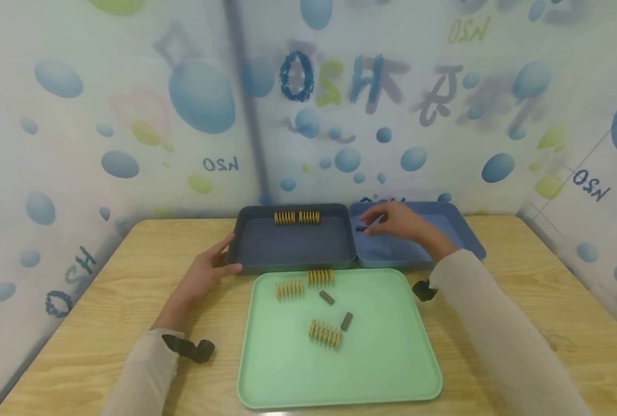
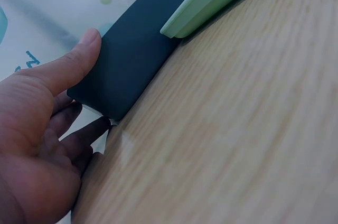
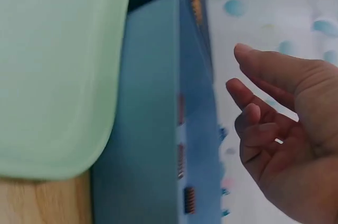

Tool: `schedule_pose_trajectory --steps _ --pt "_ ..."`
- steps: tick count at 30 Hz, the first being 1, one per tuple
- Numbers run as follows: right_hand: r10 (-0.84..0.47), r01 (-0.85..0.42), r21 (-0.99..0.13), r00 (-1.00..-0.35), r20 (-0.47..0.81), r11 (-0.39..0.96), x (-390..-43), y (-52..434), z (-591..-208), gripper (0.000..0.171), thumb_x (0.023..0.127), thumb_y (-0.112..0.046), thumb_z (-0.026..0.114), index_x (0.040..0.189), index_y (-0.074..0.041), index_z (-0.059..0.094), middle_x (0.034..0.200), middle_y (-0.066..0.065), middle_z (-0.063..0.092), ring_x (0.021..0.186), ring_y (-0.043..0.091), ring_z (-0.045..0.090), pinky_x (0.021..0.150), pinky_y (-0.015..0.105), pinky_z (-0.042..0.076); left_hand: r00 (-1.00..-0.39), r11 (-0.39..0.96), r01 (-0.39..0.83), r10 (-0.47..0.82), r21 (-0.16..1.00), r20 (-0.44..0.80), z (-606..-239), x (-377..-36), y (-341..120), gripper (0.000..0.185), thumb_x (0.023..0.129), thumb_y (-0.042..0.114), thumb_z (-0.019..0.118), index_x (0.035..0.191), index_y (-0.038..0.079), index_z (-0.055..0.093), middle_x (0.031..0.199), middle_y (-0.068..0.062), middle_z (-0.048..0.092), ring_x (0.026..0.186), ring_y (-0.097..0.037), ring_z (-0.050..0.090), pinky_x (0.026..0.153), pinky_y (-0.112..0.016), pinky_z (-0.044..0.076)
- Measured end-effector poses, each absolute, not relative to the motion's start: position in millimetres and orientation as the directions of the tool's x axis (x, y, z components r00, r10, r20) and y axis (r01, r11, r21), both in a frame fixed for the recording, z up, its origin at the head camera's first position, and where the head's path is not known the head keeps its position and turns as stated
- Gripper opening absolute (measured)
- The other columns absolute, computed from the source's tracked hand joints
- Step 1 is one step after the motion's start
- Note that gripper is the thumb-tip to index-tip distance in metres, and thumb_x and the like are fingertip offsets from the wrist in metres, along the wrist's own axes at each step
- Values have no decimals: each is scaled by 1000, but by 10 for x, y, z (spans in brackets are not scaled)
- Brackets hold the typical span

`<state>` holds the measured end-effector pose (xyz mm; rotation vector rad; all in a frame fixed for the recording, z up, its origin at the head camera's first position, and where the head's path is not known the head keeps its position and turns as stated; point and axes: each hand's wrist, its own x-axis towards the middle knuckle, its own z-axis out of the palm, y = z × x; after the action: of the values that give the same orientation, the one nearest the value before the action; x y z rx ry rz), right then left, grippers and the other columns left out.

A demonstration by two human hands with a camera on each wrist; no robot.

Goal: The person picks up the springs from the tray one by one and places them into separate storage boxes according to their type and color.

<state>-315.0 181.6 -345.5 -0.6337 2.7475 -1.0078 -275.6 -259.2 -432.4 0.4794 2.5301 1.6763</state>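
Observation:
My left hand [image 1: 208,274] rests at the left front corner of the dark grey tray [image 1: 293,245], its thumb and fingers extended along the outer walls. Two yellow coil springs [image 1: 296,218] stand side by side near that tray's back wall. Over the blue tray [image 1: 443,222] hovers my right hand [image 1: 398,222], its fingers apart with nothing between them. Close to its fingertips, a small dark spring [image 1: 361,229] lies in the blue tray. The right wrist view shows more small springs there, including a dark one [image 3: 189,200].
In front, a light green tray [image 1: 287,375] holds three gold coil springs, one of them a tilted spring [image 1: 325,334], and two small dark springs, one a short dark spring [image 1: 346,321]. A patterned wall covering [image 1: 308,150] rises behind the wooden table [image 1: 537,277].

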Motion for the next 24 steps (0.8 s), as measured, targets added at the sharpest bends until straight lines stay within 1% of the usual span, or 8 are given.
schedule_pose_trajectory --steps 4,8,10,13,15,17,21,24 --pt "-470 -373 -684 -881 50 627 -2987 1826 -3387 37 87 -18 72 121 -6 64 114 13 65 94 24 62 79 42 51 -948 361 224 297 905 116 -4321 -2758 -2584 78 87 23 71 152 16 28 155 -10 25 136 -38 30 107 -50 27" --pt "-482 -411 -683 -871 98 603 -2806 1871 -3392 37 86 -25 73 120 -12 67 111 6 66 93 19 59 76 39 48 -949 364 217 297 906 108 -4314 -2754 -2590 79 87 24 71 152 16 27 155 -12 25 136 -39 31 107 -50 27" --pt "-483 -428 -674 -868 120 602 -2682 1874 -3382 35 86 -28 73 118 -14 68 107 2 67 91 17 59 72 37 47 -949 356 211 297 910 104 -4307 -2753 -2596 79 87 23 71 152 15 27 154 -14 25 136 -39 31 106 -51 28" --pt "-498 -466 -680 -851 169 565 -2528 1851 -3382 30 87 -25 72 114 -13 69 106 -1 67 87 16 59 68 33 47 -951 350 207 292 914 104 -4293 -2754 -2607 78 88 22 71 152 15 27 154 -15 24 136 -40 30 106 -51 28" --pt "-522 -503 -694 -827 211 515 -2447 1818 -3401 25 87 -20 72 111 -13 70 105 0 67 85 16 60 67 32 49 -951 351 208 290 913 106 -4290 -2755 -2611 78 88 21 71 152 15 27 155 -14 24 135 -40 31 106 -51 28" --pt "-540 -511 -728 -810 228 457 -2368 1777 -3434 22 87 -18 72 109 -13 70 107 3 67 84 17 60 69 33 50 -951 364 214 290 906 108 -4295 -2755 -2612 78 88 21 71 152 15 27 155 -13 23 135 -39 32 106 -50 28" --pt "-563 -471 -795 -801 203 383 -2206 1683 -3505 19 88 -19 71 107 -19 71 103 6 68 83 20 61 68 37 51 -948 371 224 297 901 114 -4312 -2752 -2600 78 88 22 71 152 15 27 155 -12 24 134 -39 33 107 -49 28" --pt "-594 -444 -823 -786 169 353 -2098 1612 -3541 19 88 -21 71 106 -21 70 102 7 67 81 20 61 67 35 51 -947 366 231 299 901 122 -4319 -2750 -2591 78 88 22 71 152 14 28 154 -12 25 135 -38 33 107 -49 28"
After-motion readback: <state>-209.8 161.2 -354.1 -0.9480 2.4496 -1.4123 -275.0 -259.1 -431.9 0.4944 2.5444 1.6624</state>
